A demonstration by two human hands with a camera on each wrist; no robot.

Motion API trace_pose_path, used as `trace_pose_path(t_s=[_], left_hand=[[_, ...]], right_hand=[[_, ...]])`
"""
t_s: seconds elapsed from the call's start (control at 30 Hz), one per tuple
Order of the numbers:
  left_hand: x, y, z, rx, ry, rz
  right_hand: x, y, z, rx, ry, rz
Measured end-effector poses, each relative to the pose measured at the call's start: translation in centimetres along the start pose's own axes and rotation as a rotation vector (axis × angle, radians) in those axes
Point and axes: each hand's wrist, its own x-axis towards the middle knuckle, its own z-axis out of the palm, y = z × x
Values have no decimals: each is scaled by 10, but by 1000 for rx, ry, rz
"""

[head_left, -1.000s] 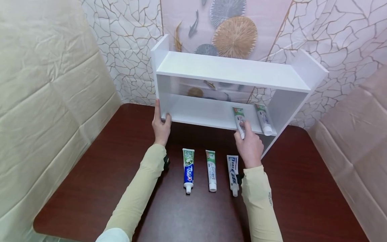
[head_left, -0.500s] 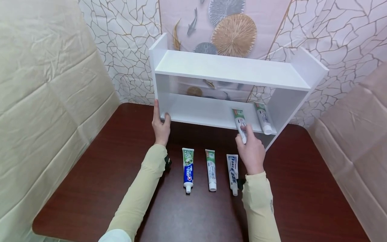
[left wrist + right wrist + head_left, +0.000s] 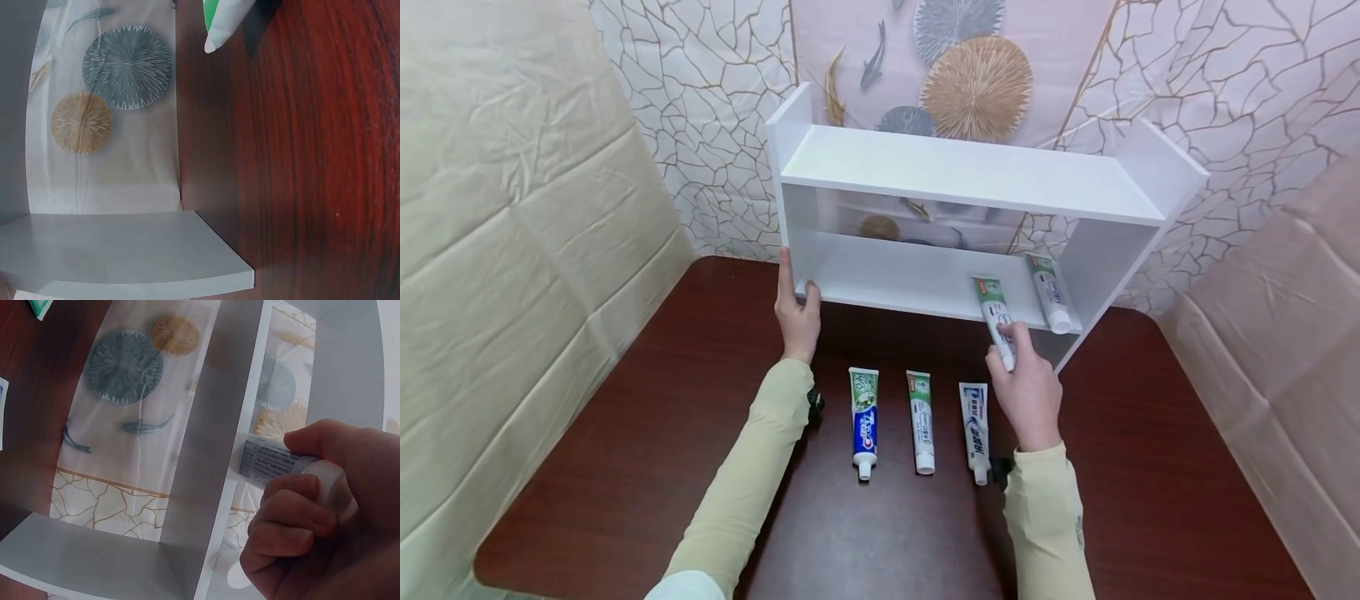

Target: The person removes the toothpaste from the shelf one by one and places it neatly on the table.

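A white two-tier shelf (image 3: 955,171) stands at the back of the table. My left hand (image 3: 797,321) holds its left side panel, thumb on the inner side and index finger pointing up along the outside. My right hand (image 3: 1026,387) pinches a green-and-white toothpaste tube (image 3: 990,298) near its cap end. That tube slants over the front edge of the lower board, its flat end above the board. In the right wrist view, thumb and curled fingers surround the tube's white cap (image 3: 328,478). Another green-and-white toothpaste tube (image 3: 1048,292) lies on the board beside the right side panel.
On the brown table (image 3: 625,450), in front of the shelf, lie a green-and-blue toothpaste tube (image 3: 865,425), a green-and-white one (image 3: 921,421) and a white-and-blue one (image 3: 975,433). A patterned cloth wall (image 3: 722,125) stands behind.
My right hand has moved back toward me and slightly right, drawing the held toothpaste tube farther out over the board's front edge. The left hand stays on the shelf's side panel.
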Motion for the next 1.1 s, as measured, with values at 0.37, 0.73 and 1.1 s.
trace_pose_path(t_s=[0.37, 0.73, 1.1], left_hand=[[-1, 5, 1, 12, 8, 15], [4, -33, 7, 27, 43, 32], [3, -33, 7, 9, 43, 62]], right_hand=[[-10, 3, -3, 0, 0, 4], [-22, 6, -5, 11, -8, 11], [-30, 8, -8, 3, 1, 10]])
